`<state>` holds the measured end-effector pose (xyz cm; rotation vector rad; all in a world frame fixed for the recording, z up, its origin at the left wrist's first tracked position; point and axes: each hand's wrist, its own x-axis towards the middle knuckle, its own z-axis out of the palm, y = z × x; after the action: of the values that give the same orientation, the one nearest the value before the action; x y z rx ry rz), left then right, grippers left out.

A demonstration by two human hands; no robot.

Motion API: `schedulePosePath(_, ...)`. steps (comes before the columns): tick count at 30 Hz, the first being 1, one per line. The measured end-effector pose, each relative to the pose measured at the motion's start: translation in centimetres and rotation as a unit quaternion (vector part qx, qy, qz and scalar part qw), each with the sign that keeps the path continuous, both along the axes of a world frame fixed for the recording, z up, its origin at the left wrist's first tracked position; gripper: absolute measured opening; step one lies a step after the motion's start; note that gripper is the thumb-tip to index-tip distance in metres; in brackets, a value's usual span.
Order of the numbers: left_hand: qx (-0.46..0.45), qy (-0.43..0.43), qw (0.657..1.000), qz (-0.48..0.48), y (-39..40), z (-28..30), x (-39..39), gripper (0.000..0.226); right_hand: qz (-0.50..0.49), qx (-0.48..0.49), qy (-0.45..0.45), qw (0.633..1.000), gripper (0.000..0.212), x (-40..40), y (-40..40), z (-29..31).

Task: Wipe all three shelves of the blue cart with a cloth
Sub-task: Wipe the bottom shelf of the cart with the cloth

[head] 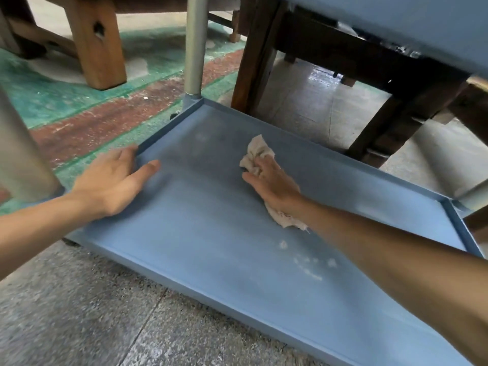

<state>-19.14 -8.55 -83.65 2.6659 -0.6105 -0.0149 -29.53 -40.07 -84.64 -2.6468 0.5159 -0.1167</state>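
Observation:
The cart's bottom blue shelf [211, 247] fills the middle of the head view, with a raised rim all round. My right hand [272, 180] presses a crumpled off-white cloth [256, 153] flat on the shelf near its middle; the cloth shows past the fingertips and under the wrist. My left hand [113, 180] rests with fingers spread on the shelf's left rim, thumb lying on the shelf surface. Pale dusty smudges [309, 262] lie on the shelf near my right forearm. The shelf above [409, 22] shows at the top right.
Grey cart posts stand at the far-left corner [194, 46] and at the near left [21, 154]. Wooden furniture legs [97, 43] and a dark wooden frame [369, 75] stand behind the cart. The floor is speckled grey, with green and red paint beyond.

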Motion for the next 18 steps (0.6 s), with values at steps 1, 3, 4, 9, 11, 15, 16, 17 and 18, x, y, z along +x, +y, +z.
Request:
schedulePosePath(1,0.002,-0.018,1.0,-0.015,0.1,0.1,-0.2,0.1,0.043,0.005,-0.003,0.999,0.064,0.9,1.8,0.2)
schedulePosePath(3,-0.008,-0.051,0.998,-0.038,0.3,-0.2,-0.9,0.096,0.133,0.028,-0.011,0.991,0.061,1.8,5.3,0.7)
schedulePosePath(4,-0.027,-0.058,0.997,-0.046,0.3,-0.2,-1.4,0.092,0.179,0.027,-0.013,0.983,0.058,2.1,7.1,1.0)
schedulePosePath(9,-0.126,-0.083,0.983,-0.109,-0.5,2.3,-3.8,0.072,0.338,-0.062,-0.04,0.938,0.045,2.2,15.0,3.1)
schedulePosePath(11,-0.093,-0.105,0.98,-0.141,-0.7,3.8,-4.5,0.078,0.365,-0.025,-0.075,0.928,0.036,0.8,16.7,3.7)
schedulePosePath(15,-0.04,-0.143,0.968,-0.203,-1.4,5.2,-6.0,0.053,0.382,0.05,-0.118,0.915,0.04,-3.3,17.9,2.9)
schedulePosePath(16,-0.049,-0.139,0.966,-0.212,-1.4,5.1,-6.2,0.045,0.371,0.056,-0.127,0.918,0.045,-4.5,18.1,2.8)
schedulePosePath(17,-0.061,-0.102,0.971,-0.207,-1.3,5.3,-6.5,0.047,0.351,0.06,-0.132,0.925,0.05,-5.7,18.1,2.9)
schedulePosePath(18,-0.061,-0.082,0.974,-0.202,-1.3,5.2,-6.8,0.055,0.332,0.067,-0.131,0.932,0.054,-6.7,17.8,3.0)
